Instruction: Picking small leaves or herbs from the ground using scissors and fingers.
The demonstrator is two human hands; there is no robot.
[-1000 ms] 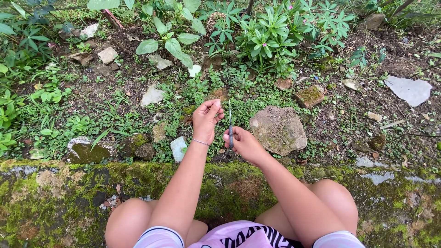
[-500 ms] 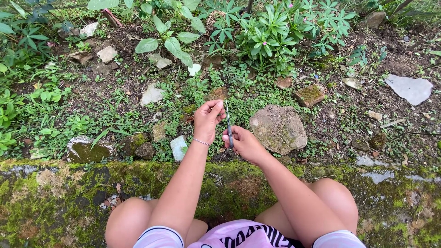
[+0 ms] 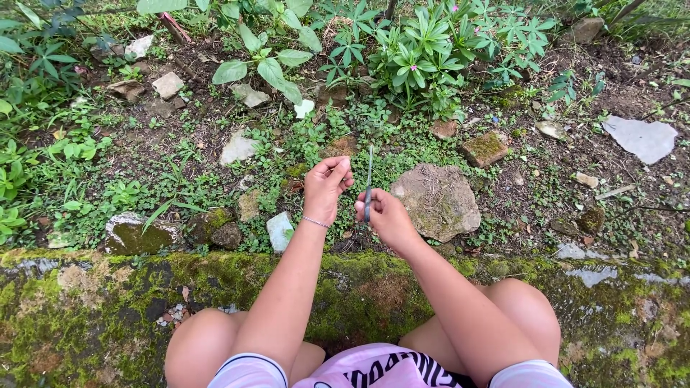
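Note:
I crouch at a mossy kerb facing a weedy garden bed. My right hand (image 3: 381, 214) grips the handle of a thin metal tool (image 3: 369, 172), likely a knife or scissors, whose blade points straight up and away from me. My left hand (image 3: 326, 183) hovers just left of the blade with its fingertips pinched together; whether they hold a bit of plant I cannot tell. A thin bracelet circles the left wrist. Both hands hang above low weeds (image 3: 316, 144) and soil, next to a large flat stone (image 3: 438, 200).
A moss-covered concrete kerb (image 3: 86, 287) runs across the front, my knees pressed against it. Scattered stones (image 3: 237, 149), a mossy brick (image 3: 484, 148) and a grey slab (image 3: 641, 136) lie in the bed. Leafy plants (image 3: 424, 43) grow along the far side.
The left hand has shifted slightly left, away from the right one. The tool's blade now stands upright and plainly in view between the hands.

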